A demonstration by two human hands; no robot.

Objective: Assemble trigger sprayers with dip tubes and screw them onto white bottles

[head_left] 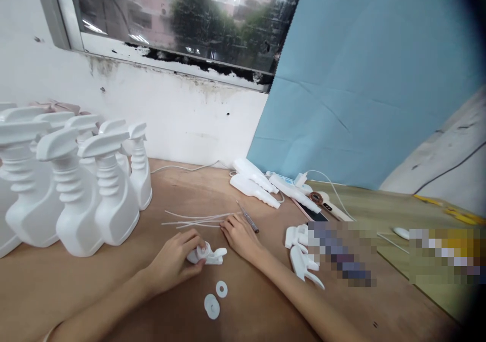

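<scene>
The step in hand looks like fitting up a sprayer: one white plastic trigger spray head (217, 257) lies low over the brown wooden tabletop (170, 306), in front of the person, while a loose bundle of thin, whitish, straw-like tubes (197, 220) is within reach beyond it. The left hand (176, 258) pinches the spray head's rounded end between thumb and fingers, its nozzle-like tip pointing right. The right hand (240, 234) lies palm down, fingers bent over the right ends of the tubes — whether they grip one or merely rest there, I cannot tell.

Singling out a tube would call for a fine fingertip pinch, with the left hand holding the head steady and its opening exposed.

The left forearm slants in from the lower left, wrist close to the table; the right reaches in from the lower right, farther forward — its fingertips just short of a slim screwdriver (248, 218). Flat white ring-shaped washers (221, 289) lie nearer the person
</scene>
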